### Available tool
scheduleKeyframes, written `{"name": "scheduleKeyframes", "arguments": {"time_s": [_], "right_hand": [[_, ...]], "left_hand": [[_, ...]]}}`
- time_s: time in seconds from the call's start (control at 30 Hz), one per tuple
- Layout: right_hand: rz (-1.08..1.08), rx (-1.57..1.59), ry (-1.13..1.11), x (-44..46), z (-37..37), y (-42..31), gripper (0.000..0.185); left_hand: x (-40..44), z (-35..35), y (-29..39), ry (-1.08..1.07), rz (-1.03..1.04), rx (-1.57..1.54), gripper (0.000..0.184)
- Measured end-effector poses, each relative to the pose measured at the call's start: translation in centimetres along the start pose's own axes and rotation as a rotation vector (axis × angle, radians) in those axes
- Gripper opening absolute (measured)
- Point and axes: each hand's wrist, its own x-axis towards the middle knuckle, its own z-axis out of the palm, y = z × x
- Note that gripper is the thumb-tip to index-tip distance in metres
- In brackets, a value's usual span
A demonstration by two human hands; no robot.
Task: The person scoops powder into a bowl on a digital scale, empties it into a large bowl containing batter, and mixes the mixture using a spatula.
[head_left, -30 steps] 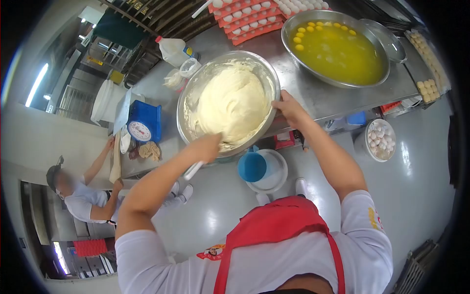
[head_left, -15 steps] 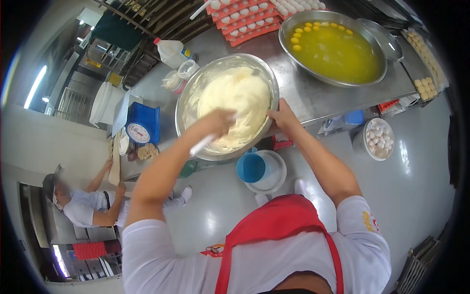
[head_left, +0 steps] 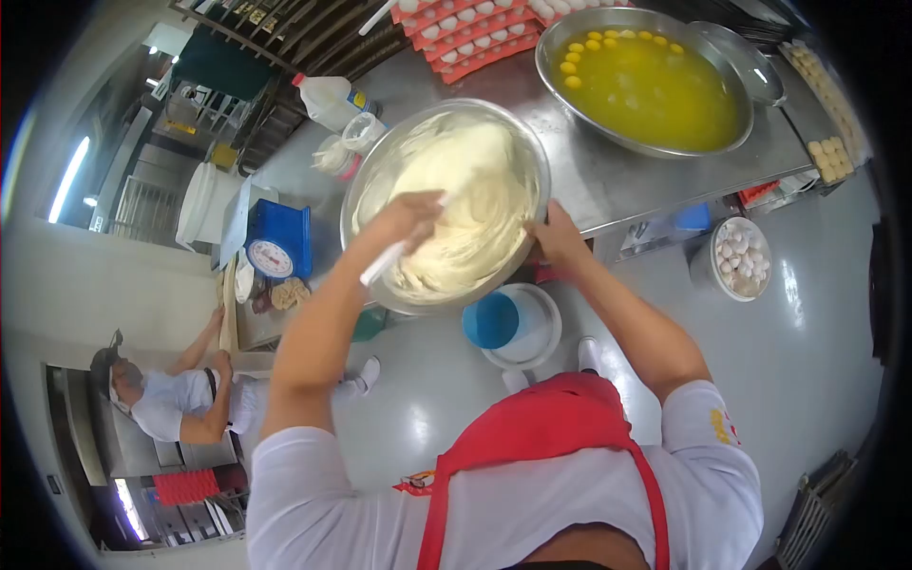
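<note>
Right hand (head_left: 559,234) grips bowl (head_left: 348,201) at steel table (head_left: 622,176) above glossy gray floor (head_left: 807,380).

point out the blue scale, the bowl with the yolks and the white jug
scale (head_left: 287,235), head view, on its blue body
bowl with the yolks (head_left: 559,112), head view, on its metal rim, left side
white jug (head_left: 325,101), head view, on its white side below the red cap

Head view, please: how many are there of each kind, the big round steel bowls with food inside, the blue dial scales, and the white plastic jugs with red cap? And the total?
Big round steel bowls with food: 2, the cream-coloured batter bowl and the yellow egg bowl
Blue dial scale: 1
White plastic jug with red cap: 1
Total: 4
</note>
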Motion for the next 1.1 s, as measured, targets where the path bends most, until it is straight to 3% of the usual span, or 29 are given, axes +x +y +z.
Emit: {"name": "scheduleKeyframes", "arguments": {"time_s": [0.03, 0.07, 0.1, 0.17, 0.23, 0.3, 0.37, 0.43, 0.5, 0.53, 0.6, 0.67, 0.7, 0.77, 0.83, 0.9, 0.97, 1.0, 1.03, 1.1], "right_hand": [[0.035, -0.092, 0.040, -2.7, 1.2, -1.6, 0.041], [0.116, -0.136, -0.058, -2.7, 0.9, -1.0, 0.040], [0.206, -0.181, -0.159, -2.6, 0.3, -0.4, 0.039], [0.080, 0.031, 0.058, 0.3, -1.1, -3.2, 0.037], [0.019, 0.023, -0.043, 2.4, -1.5, -2.6, 0.034], [-0.134, -0.081, 0.012, 2.9, -0.7, -0.7, 0.034], [-0.043, -0.047, 0.045, 0.1, 0.3, 0.5, 0.034], [0.017, -0.045, 0.024, -2.3, 1.2, 2.4, 0.033], [0.284, -0.075, -0.068, -3.1, 1.2, -0.6, 0.032], [0.135, -0.039, -0.009, -1.9, 0.7, -1.2, 0.031], [-0.083, -0.026, 0.052, 3.6, -2.0, -0.8, 0.031], [-0.078, -0.089, 0.039, 4.7, -1.7, 0.1, 0.033], [-0.079, -0.147, 0.031, 5.1, -1.4, 0.0, 0.034], [-0.111, -0.126, 0.079, 0.6, 0.1, -0.5, 0.036], [0.098, -0.147, 0.020, -2.4, 1.0, -0.2, 0.041], [0.257, -0.204, -0.177, -2.8, 0.1, -0.5, 0.035], [0.202, -0.253, -0.067, 1.4, -2.8, -1.5, 0.035], [0.112, -0.141, 0.007, 2.1, -3.0, -3.4, 0.035], [0.104, -0.143, 0.011, 3.1, -2.8, -3.9, 0.035], [0.037, -0.163, -0.072, 4.3, -1.8, -3.3, 0.036]], "left_hand": [[-0.7, -0.9, 0.5, 0.089, -0.034, -0.152, 0.049], [-0.7, -2.4, -3.2, 0.097, -0.029, -0.151, 0.049], [-0.7, -3.7, -10.0, 0.248, 0.251, 0.445, 0.050], [-2.8, -2.8, -12.1, 0.379, 0.521, 1.056, 0.051], [-5.1, 1.8, -4.1, -0.046, 0.000, 0.820, 0.052], [-3.0, 3.3, 1.7, -0.078, -0.108, 0.433, 0.053], [0.8, 1.4, 0.4, 0.035, -0.047, -0.210, 0.053], [0.7, -0.7, -2.0, 0.136, -0.037, -0.259, 0.054], [-0.2, -2.1, -7.9, 0.281, 0.120, 0.487, 0.054], [-0.8, -2.6, -11.6, 0.352, 0.205, 0.820, 0.054], [-2.0, -1.8, -11.7, 0.347, 0.334, 1.068, 0.054], [-4.4, 3.2, -1.5, -0.032, -0.006, 0.690, 0.053], [-3.4, 3.7, 1.9, -0.062, -0.113, 0.474, 0.051], [0.8, 1.9, 0.9, 0.008, -0.001, -0.106, 0.045], [1.2, -0.5, -0.7, 0.208, 0.017, -0.177, 0.043], [-0.8, -2.3, -3.0, 0.305, -0.072, 0.291, 0.043], [-2.3, -3.9, -9.1, 0.221, 0.046, 0.994, 0.045], [-2.6, -3.4, -9.7, 0.220, 0.055, 1.003, 0.045], [-3.0, -2.4, -9.6, 0.152, 0.307, 1.049, 0.046], [-2.1, -0.9, -8.3, 0.070, 0.554, 1.079, 0.047]]}}
